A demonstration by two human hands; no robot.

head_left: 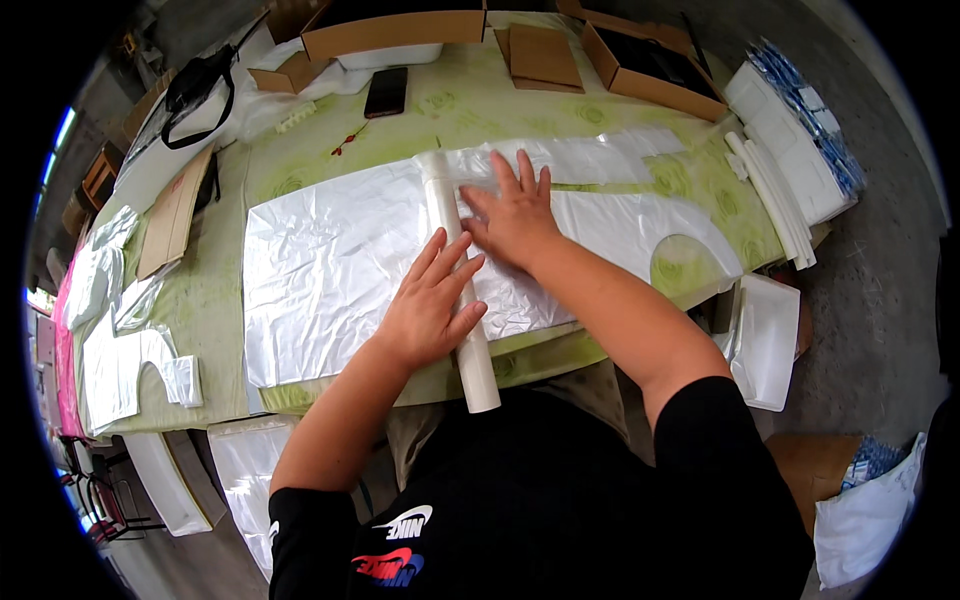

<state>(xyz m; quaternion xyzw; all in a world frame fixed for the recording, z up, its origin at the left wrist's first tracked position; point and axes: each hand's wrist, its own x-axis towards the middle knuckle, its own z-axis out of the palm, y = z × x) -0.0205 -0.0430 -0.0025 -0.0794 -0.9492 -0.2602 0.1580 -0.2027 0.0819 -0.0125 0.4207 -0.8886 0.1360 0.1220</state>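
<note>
White thin plastic sheeting (320,270), looking like a stack of plastic bags with a rounded cut-out at its right end, lies flat on the table. A long white tube (478,378) rests across it, its near end sticking out past the table's front edge. My left hand (430,305) lies over the tube with its fingers stretched out, not wrapped round it. Just right of the tube, my right hand (515,212) presses on the sheeting, fingers spread. A narrower clear plastic strip (600,160) lies beyond the right hand.
A green patterned cloth (210,300) covers the table. Toward the back are a phone (386,92), cardboard boxes (655,72) and a flat cardboard piece (540,58). More white tubes (770,200) lie at the right edge. Cut plastic bags (120,365) sit at left; white bins (765,340) stand below.
</note>
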